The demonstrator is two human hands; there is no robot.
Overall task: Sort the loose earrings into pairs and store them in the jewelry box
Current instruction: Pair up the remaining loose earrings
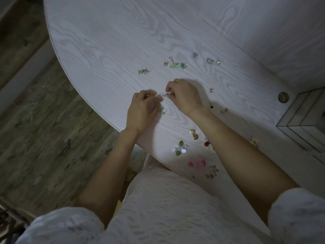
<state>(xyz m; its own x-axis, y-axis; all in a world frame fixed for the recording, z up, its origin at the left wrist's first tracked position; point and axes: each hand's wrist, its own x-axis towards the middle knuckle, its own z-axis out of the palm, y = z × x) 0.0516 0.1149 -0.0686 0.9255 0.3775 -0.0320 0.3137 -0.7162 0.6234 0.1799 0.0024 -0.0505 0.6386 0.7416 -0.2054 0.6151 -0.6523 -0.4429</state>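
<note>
Two hands meet over my pale wood-grain round table (105, 50): my left hand (142, 110) curls around a pale green hook earring (162, 109), my right hand (184, 97) pinches a small silver-hooked earring (164, 94). Loose earrings lie scattered around; the mirrored glass jewelry box (302, 120) sits at the right edge.

Bare table (109, 41) beyond scattered earrings (177, 65); glass box (302, 118) blocks the right.
</note>
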